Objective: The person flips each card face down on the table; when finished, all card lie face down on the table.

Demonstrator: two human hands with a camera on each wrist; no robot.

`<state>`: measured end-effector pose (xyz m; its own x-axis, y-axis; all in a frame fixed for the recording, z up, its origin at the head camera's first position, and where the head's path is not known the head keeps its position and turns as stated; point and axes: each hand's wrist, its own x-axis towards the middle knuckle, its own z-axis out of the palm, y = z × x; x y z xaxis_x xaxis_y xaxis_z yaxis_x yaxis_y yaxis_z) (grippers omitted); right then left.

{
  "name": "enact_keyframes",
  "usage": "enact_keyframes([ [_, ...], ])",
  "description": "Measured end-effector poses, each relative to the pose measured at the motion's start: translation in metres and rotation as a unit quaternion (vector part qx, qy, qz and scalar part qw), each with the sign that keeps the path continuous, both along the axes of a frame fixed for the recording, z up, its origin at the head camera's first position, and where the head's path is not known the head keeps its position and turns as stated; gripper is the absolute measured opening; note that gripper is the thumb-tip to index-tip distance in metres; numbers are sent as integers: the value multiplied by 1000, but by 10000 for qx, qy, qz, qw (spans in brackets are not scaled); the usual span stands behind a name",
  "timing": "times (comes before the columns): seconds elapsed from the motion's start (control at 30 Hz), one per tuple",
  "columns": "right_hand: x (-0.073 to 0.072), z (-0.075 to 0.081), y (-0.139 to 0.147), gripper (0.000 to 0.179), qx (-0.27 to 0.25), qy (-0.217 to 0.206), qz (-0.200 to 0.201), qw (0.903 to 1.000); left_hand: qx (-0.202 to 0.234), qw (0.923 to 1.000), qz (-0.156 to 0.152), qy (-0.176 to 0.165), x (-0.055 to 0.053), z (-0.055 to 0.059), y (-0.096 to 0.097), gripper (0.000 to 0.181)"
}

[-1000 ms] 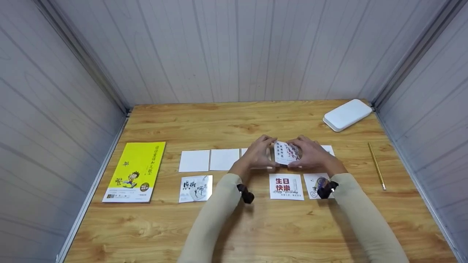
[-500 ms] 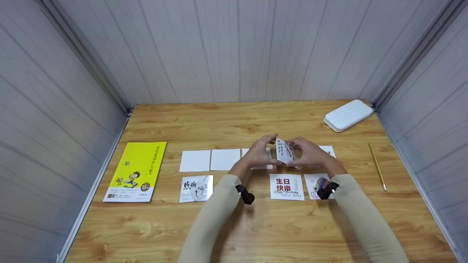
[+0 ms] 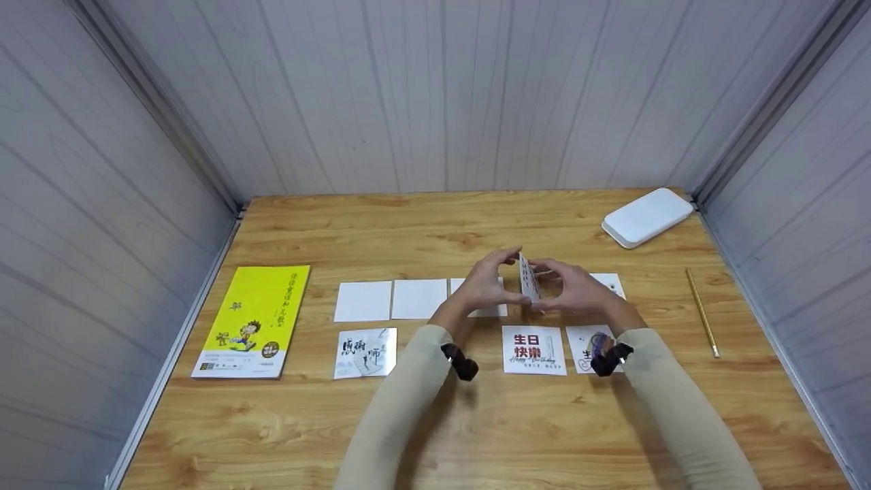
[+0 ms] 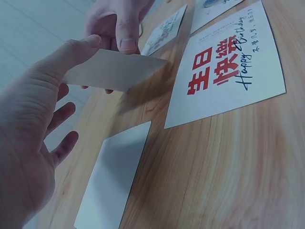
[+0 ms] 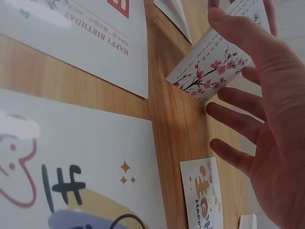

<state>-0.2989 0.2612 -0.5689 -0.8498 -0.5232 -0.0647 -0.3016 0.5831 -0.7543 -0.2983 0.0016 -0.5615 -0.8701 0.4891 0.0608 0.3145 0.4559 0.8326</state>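
Note:
Raised near the middle of the table, a small square card (image 3: pixel 529 280) stands almost on edge between two hands. Pink blossoms and writing cover the face seen in the right wrist view (image 5: pixel 214 67); in the left wrist view the card's plain back (image 4: pixel 107 71) shows. My left hand (image 3: pixel 484 282) pinches it by thumb and fingertip from the left. From the right, my right hand (image 3: pixel 575 289) pinches it too, its other fingers spread. Nearest below lies a card with red characters (image 3: pixel 534 350); a birthday card (image 3: pixel 590 347) beside it is partly covered by the right wrist's black device.
Blank white cards (image 3: pixel 363 301) lie in a row left of the hands, with a black-lettered card (image 3: pixel 365 352) in front. A yellow book (image 3: pixel 252 320) lies far left. A white case (image 3: pixel 646 218) and a pencil (image 3: pixel 702 313) are at right. Another printed card (image 3: pixel 610 282) lies behind the right hand.
The blossom card has turned from facing the head camera to nearly edge-on, its printed face swinging to the right. Both hands keep hold of it and have shifted only slightly.

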Motion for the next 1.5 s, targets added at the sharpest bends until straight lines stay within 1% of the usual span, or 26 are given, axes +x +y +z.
enact_keyframes([
  [0.17, 1, -5, 0, 94, -458, -151, 24, 9988, 6, 9999, -52, 91, 0, 2, 3, 104],
  [0.3, 2, -7, 0, 92, -696, -191, 81, 9974, 12, 9998, -98, 152, -1, 3, 5, 103],
  [0.57, 2, -6, 0, 94, -586, -259, 96, 9979, 116, 9997, -138, 167, -2, 3, 8, 100],
  [0.8, 2, -4, 1, 96, -492, -344, 95, 9981, 269, 9995, -116, 76, -2, 0, 13, 106],
  [0.97, 2, -2, 2, 98, -454, -383, 93, 9982, 208, 9997, -87, 131, -4, -1, 16, 106],
  [1.13, 1, 6, 6, 98, -350, -364, 93, 9987, 58, 9997, -73, 227, -5, 1, 16, 104],
  [1.3, -1, 19, 13, 90, -136, -87, 111, 9998, -45, 9996, -75, 256, -6, 1, 16, 104],
  [1.4, -3, 27, 16, 89, -160, -35, 55, 9999, -111, 9996, -70, 235, -6, 2, 17, 105],
  [1.5, -5, 34, 17, 92, -192, -19, 35, 9998, -159, 9997, -52, 199, -6, 2, 19, 105],
])
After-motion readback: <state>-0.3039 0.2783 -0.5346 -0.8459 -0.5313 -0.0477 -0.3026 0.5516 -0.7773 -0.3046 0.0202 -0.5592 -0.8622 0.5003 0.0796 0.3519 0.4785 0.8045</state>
